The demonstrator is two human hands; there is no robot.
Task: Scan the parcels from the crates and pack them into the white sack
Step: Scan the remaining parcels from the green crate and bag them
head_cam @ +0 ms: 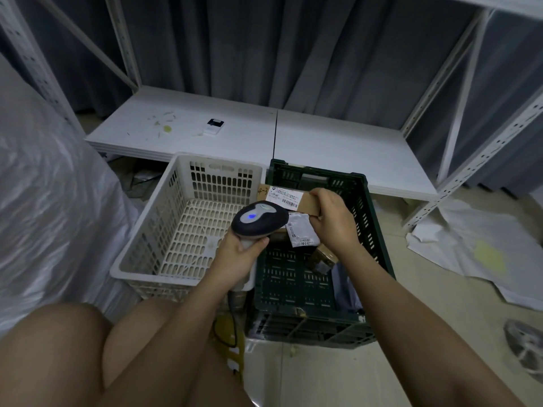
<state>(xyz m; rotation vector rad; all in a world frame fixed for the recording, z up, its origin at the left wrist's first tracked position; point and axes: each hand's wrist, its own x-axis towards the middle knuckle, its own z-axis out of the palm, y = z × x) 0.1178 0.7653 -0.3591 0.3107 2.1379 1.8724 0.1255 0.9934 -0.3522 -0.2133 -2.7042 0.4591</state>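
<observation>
The brown cardboard parcel with a white barcode label (289,200) is being held above the dark green slatted plastic crate (373,218), its label side facing up. The right hand (333,220) is gripping the parcel's right end, fingers curled over its top edge and thumb underneath. Just below it a small white plastic mailer with a printed label (302,232) is hanging, touching the same hand; whether the fingers are pinching it too cannot be told. The left hand (238,254) is wrapping its fingers tightly round the handle of a black and grey handheld barcode scanner (260,220), which is showing a blue light and pointing its head at the parcel, just beside the label. Deeper in the green crate, a small brown taped package (321,258) and a grey-blue soft bag (345,286) are lying against the right wall. Touching the green crate's left side, a white perforated plastic basket (152,230) is sitting on the floor. At the far left the white woven sack (50,201) is bulging upward. Behind the crates a low white shelf board (338,142) is carrying a small black-and-white device (214,126).
</observation>
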